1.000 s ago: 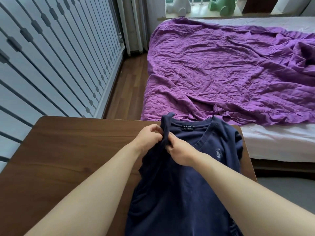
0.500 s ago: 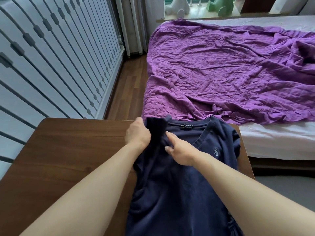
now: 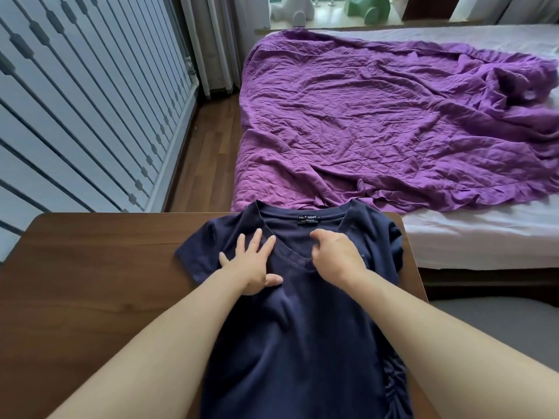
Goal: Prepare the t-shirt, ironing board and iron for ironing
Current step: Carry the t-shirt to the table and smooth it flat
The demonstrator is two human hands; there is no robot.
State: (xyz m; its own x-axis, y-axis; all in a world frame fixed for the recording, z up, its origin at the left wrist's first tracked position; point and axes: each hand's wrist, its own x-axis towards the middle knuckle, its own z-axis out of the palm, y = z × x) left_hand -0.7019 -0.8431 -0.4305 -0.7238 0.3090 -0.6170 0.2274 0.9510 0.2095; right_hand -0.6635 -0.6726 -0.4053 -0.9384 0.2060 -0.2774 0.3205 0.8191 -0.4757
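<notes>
A dark brown wooden worktop [image 3: 90, 282] fills the near part of the scene, its far edge with rounded corners. A navy t-shirt [image 3: 302, 343] lies front-up along the right half of it, collar at the far edge, the body running off the near edge of the view. Its V-neck shows a black label [image 3: 308, 219] inside the back of the collar, and the cloth is bunched in gathers near the right edge.

The left hand [image 3: 251, 267] lies flat on the shirt's left shoulder area, fingers [image 3: 255, 240] spread open and gripping nothing. The right hand [image 3: 335, 252] rests just right of the V-neck, its fingers curled inward against the fabric; whether they pinch cloth cannot be told.

Beyond the worktop, wood flooring [image 3: 208, 152] runs along a slatted white wall panel [image 3: 90, 101] on the left. To the right stands a bed [image 3: 484, 237] with a white sheet, covered by a crumpled purple blanket [image 3: 378, 122]. Farthest off, a window sill carries a white figure [image 3: 290, 10] and a green figure [image 3: 369, 7].
</notes>
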